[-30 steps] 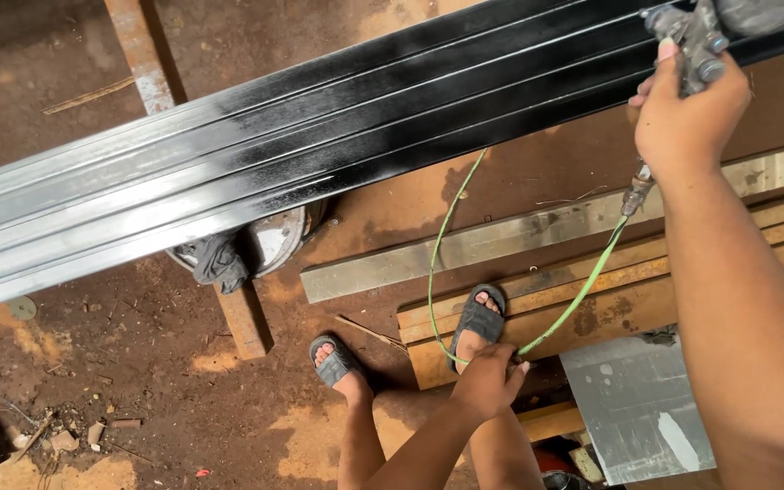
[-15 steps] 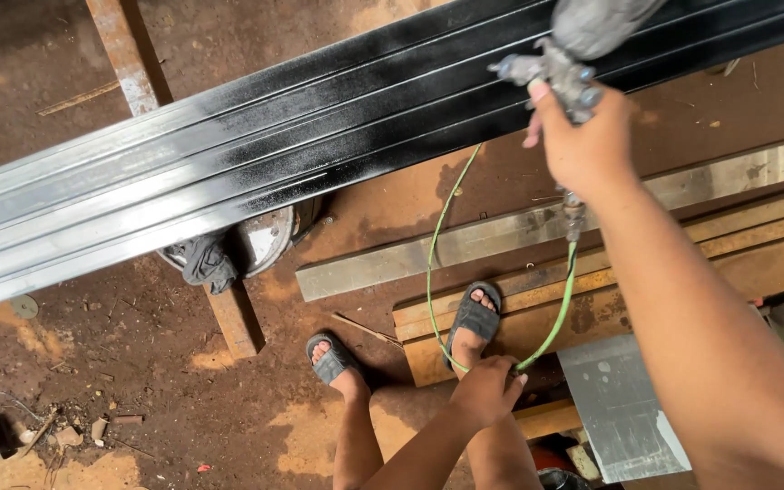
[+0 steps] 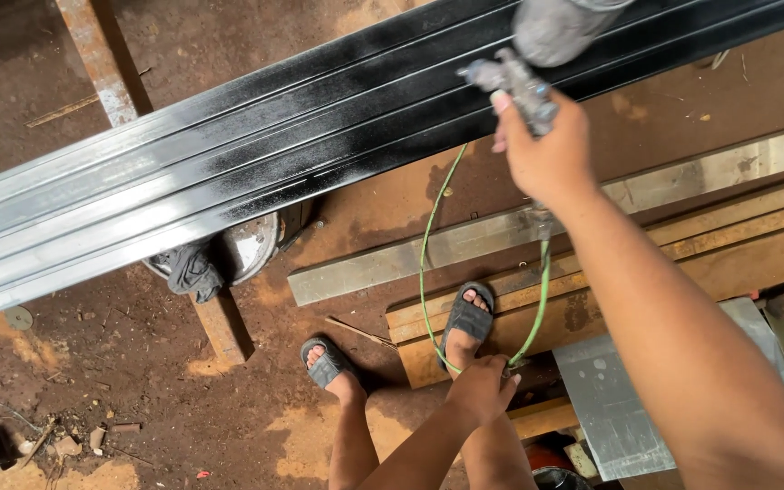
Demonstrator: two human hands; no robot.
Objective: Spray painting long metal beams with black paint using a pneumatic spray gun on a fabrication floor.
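Glossy black paint is seen on the metal tubes (image 3: pixel 338 118) toward two o'clock, bare grey metal toward nine; the hose (image 3: pixel 428 263) looks smooth green plastic.

One head-worn camera looks steeply down, close above the metal beams (image 3: pixel 256 172) and dirt floor (image 3: pixel 93 363).

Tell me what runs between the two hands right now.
In the head view, a green hose loops from the spray gun in the right hand down to the left hand, crossing bare dirt and metal bars.
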